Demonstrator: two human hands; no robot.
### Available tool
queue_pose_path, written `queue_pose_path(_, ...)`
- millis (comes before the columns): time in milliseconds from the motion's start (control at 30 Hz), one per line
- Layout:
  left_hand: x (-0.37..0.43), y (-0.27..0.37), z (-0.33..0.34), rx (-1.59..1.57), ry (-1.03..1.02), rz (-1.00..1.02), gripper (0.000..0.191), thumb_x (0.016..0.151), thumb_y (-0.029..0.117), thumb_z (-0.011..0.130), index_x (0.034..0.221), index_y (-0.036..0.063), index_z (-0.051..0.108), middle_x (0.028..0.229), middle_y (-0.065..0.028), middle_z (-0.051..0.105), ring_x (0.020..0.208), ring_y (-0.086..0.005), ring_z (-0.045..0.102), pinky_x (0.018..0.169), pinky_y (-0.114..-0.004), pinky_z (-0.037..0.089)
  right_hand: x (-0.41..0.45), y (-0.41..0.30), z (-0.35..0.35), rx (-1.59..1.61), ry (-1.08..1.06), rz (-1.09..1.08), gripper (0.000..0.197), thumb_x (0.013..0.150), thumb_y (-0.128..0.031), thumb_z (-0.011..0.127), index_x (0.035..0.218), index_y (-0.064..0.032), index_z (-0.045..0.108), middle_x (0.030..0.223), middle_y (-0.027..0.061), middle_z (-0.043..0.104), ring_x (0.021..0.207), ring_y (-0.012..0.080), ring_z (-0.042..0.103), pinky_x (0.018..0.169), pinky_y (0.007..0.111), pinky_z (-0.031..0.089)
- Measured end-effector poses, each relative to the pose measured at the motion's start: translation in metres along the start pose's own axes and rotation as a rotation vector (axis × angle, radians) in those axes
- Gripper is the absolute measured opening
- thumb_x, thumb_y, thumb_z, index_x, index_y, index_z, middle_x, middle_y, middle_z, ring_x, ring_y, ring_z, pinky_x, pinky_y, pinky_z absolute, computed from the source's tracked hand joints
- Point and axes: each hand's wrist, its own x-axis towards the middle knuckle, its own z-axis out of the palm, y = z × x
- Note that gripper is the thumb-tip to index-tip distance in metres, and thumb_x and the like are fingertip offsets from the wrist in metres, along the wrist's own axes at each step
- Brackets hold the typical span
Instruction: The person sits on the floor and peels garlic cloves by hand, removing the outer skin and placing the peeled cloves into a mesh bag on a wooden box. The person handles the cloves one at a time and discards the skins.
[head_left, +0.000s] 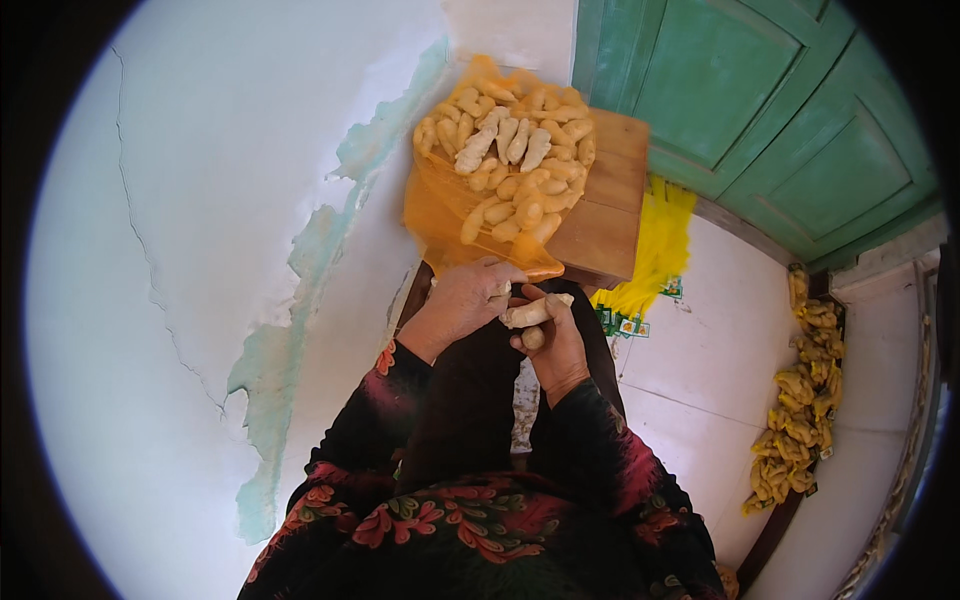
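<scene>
Pale knobbly roots that look like ginger lie in and on a large orange mesh sack (480, 217) on a brown wooden stand (611, 195). Several whiter pieces (506, 139) rest on top of the pile. At the sack's near edge, my left hand (469, 304) has its fingers closed on a small pale root piece (501, 291). Beside it, to the right, my right hand (559, 345) holds a longer root piece (536, 311) and a small rounded piece (533, 337) below that one. The two hands are close together above my dark-trousered lap.
Yellow mesh net bags (664, 240) with green tags hang or lie right of the stand. Filled yellow net bags (799, 405) line the far right wall on the floor. A green panelled door (720, 82) stands behind; a wall with peeling paint (262, 375) is at left.
</scene>
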Motion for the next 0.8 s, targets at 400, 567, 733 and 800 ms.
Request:
queue_pose_path(400,-0.014,-0.009,0.001,0.072,-0.082,0.080,0.018,0.078,0.015,0.069,0.087,0.0044,0.058,0.076,-0.0090,0.059,0.072,-0.0291,0.060,0.065,-0.036,0.047,0.014,0.003,-0.002,0.208,0.183,0.021,0.036,0.090,-0.048,0.053,0.104,-0.0150,0.055,0.090,0.0002,0.059,0.075,0.0114,0.055,0.058,0.026,0.043)
queue_pose_path(567,-0.027,-0.005,-0.007,-0.477,-0.105,-0.375,0.014,0.084,0.012,0.067,0.080,0.0050,0.056,0.069,0.0030,0.052,0.066,-0.0068,0.054,0.058,-0.024,0.041,0.015,0.002,0.006,0.241,0.124,0.073,0.037,0.089,-0.049,0.055,0.103,-0.0147,0.054,0.089,0.0014,0.059,0.074,0.0125,0.055,0.057,0.026,0.043)
queue_pose_path(733,-0.036,0.007,-0.015,-0.748,0.066,-0.371,0.012,0.083,0.011,0.067,0.079,0.0057,0.057,0.066,0.0037,0.050,0.064,-0.0046,0.052,0.057,-0.023,0.040,0.013,-0.001,0.015,0.253,-0.068,0.019,0.046,0.090,-0.052,0.050,0.110,-0.0108,0.055,0.093,0.0031,0.062,0.077,0.0152,0.058,0.059,0.027,0.046)
queue_pose_path(800,-0.039,0.013,-0.013,-0.528,0.081,-0.316,0.013,0.082,0.012,0.068,0.080,0.0051,0.057,0.069,0.0015,0.053,0.065,-0.0079,0.054,0.058,-0.025,0.042,0.012,-0.002,0.018,0.252,-0.137,0.042,0.047,0.090,-0.052,0.050,0.114,-0.0111,0.054,0.096,0.0033,0.062,0.080,0.0160,0.058,0.062,0.029,0.048)
